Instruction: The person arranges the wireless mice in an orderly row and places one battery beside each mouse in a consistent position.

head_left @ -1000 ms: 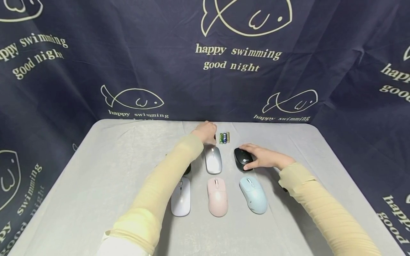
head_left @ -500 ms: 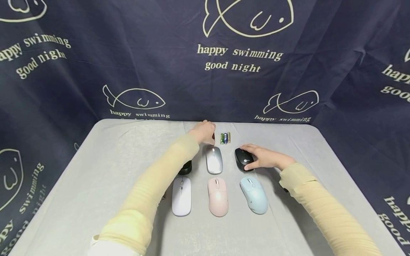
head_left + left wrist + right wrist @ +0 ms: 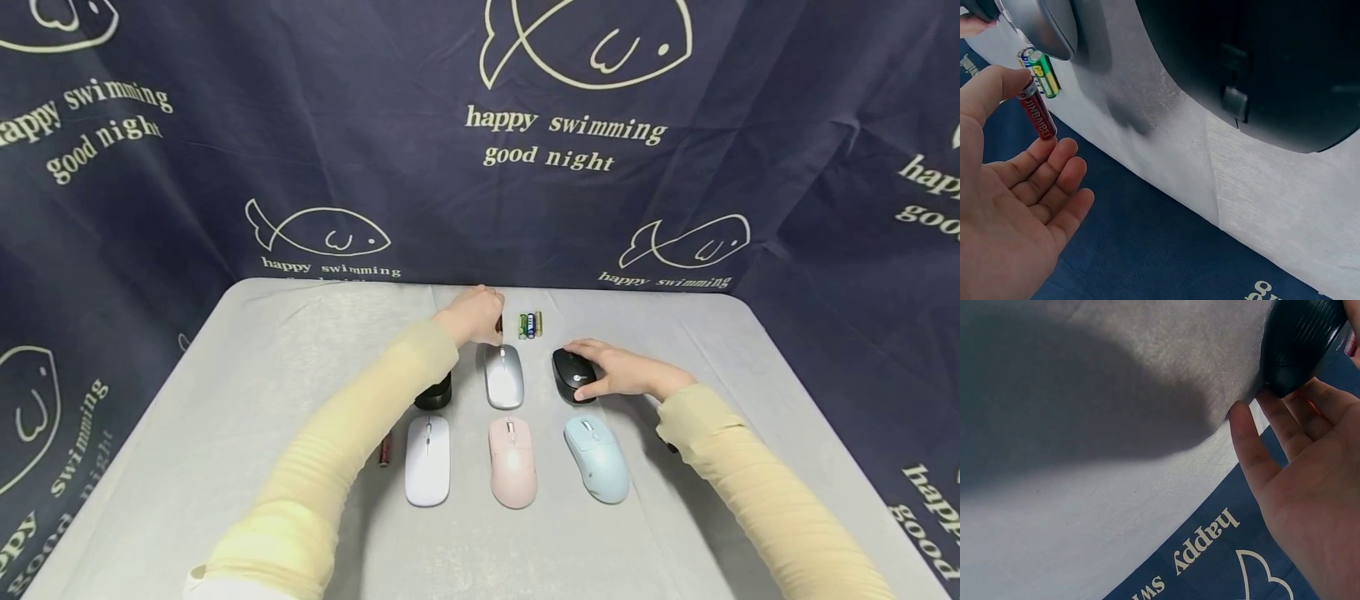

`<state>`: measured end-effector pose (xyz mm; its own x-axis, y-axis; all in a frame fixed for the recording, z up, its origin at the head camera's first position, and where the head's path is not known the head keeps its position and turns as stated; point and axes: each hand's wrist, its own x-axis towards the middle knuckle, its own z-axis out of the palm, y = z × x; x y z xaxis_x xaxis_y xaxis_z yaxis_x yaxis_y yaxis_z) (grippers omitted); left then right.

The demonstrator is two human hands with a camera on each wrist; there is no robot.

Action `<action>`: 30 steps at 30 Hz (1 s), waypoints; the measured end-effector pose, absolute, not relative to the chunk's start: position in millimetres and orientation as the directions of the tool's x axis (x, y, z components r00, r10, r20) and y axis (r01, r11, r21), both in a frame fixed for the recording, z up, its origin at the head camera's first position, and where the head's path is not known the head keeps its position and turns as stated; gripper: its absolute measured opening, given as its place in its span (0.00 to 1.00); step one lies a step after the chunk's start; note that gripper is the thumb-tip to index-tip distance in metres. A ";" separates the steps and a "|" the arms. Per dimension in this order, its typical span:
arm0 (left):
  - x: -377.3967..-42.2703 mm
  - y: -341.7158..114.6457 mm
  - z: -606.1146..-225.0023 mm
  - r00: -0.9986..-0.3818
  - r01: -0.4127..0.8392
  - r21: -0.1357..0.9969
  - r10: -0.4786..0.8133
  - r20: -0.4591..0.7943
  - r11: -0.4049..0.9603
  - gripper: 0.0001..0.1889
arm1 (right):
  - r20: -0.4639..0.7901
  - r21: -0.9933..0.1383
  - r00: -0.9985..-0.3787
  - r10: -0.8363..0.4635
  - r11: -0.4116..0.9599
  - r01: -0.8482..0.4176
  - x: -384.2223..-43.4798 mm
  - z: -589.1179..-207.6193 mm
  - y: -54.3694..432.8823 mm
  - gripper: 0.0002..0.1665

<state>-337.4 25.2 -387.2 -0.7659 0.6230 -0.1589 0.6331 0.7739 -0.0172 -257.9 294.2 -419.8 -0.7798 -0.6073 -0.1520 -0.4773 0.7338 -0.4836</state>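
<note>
My left hand [image 3: 477,315] pinches a red battery [image 3: 1037,110] lengthwise between thumb and fingertips, just beyond the silver mouse [image 3: 505,377]. Its other fingers are bent, and the battery's label faces the left wrist view. Right of it lie a few batteries [image 3: 530,325] side by side, one of them green. My right hand [image 3: 619,369] grips a black mouse [image 3: 573,375] on the table, thumb at the near end and fingers at the far end. In the right wrist view the fingertips lie right at that mouse's edge.
In a front row lie a white mouse [image 3: 427,462], a pink mouse [image 3: 513,463] and a light blue mouse [image 3: 598,460]. Another black mouse [image 3: 435,396] is partly under the left sleeve. A second red battery [image 3: 385,450] lies left of the white mouse. A dark curtain [image 3: 480,208] stands behind.
My left forearm has swung left, uncovering more of the second black mouse and the red battery on the table. The left hand keeps its battery; the right hand stays on its mouse.
</note>
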 end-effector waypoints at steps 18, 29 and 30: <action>-315.0 19.0 -374.0 -0.765 0.637 -0.013 0.631 -0.126 0.770 0.30 | -0.154 -0.478 -0.780 -0.607 0.737 -0.479 -259.1 -420.4 295.3 0.52; -309.9 2.5 -377.9 -0.775 0.626 0.036 0.626 -0.081 0.779 0.30 | -0.142 -0.474 -0.773 -0.619 0.728 -0.496 -258.8 -421.4 295.5 0.51; -309.4 0.4 -378.5 -0.778 0.623 0.042 0.624 -0.074 0.781 0.30 | -0.138 -0.474 -0.772 -0.621 0.726 -0.499 -258.9 -421.5 295.4 0.51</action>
<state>-309.4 0.4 -378.5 -0.7780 0.6238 -0.0743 0.6225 0.7814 0.0424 -258.9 295.4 -421.5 -0.7717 -0.6208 -0.1384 -0.4990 0.7258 -0.4736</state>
